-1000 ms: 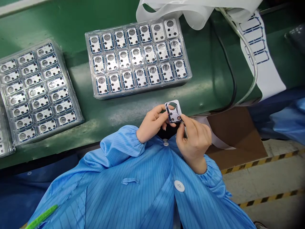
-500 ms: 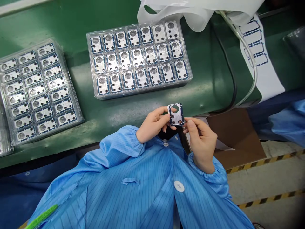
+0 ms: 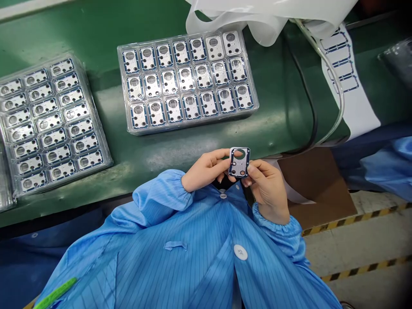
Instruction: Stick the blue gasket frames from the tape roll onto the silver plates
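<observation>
While both hands (image 3: 206, 171) (image 3: 270, 189) pinch the plate (image 3: 240, 165) by opposite edges, bare bench (image 3: 174, 148) separates it from trays (image 3: 189, 123).

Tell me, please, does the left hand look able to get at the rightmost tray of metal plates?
Probably yes: nothing visible stands between the left hand and the tray, just ahead on the green table, but that hand holds a metal plate.

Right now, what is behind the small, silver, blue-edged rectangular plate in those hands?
Through the large round hole in the plate, part of the bare left hand shows, with green worktable beyond. The plate's solid part covers whatever else is there.
</observation>
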`<state>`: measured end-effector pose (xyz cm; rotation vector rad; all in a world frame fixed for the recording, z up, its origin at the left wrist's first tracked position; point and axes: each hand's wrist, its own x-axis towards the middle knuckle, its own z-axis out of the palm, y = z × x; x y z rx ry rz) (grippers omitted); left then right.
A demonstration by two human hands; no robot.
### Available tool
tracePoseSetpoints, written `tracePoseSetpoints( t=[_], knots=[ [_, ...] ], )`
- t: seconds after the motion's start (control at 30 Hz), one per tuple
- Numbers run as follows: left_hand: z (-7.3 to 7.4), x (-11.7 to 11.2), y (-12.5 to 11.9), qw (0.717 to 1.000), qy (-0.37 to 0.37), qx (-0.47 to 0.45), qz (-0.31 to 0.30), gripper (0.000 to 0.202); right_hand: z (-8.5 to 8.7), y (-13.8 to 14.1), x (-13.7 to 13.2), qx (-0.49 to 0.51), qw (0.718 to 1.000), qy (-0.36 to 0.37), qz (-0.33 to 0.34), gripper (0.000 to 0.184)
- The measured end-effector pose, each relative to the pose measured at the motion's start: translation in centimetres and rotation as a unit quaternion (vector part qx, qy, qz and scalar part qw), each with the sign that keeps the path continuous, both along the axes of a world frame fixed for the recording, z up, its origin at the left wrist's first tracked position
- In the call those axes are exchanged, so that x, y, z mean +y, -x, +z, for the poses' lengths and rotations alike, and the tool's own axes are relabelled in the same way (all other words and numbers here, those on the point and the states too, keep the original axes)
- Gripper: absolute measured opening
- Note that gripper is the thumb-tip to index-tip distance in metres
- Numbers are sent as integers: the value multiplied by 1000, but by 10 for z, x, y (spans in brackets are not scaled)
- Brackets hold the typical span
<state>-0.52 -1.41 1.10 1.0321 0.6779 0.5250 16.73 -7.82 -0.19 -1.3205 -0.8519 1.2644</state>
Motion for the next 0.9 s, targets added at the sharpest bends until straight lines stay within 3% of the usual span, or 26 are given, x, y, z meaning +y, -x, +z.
tracePoseSetpoints(
  t=[0.2, 0.53, 0.9],
  knots=[
    [0, 0, 0, 1000, -5, 3, -9, 51, -2, 1, -3, -2, 1000, -26, -3, 30],
    [1, 0, -1, 1000, -2, 5, -17, 53, -1, 5, -5, -161, 980, -88, -77, 19],
    [2, -1, -1, 999, -29, 16, -32, 50, 5, 11, -5, -221, 968, -50, -107, 21]
  ],
)
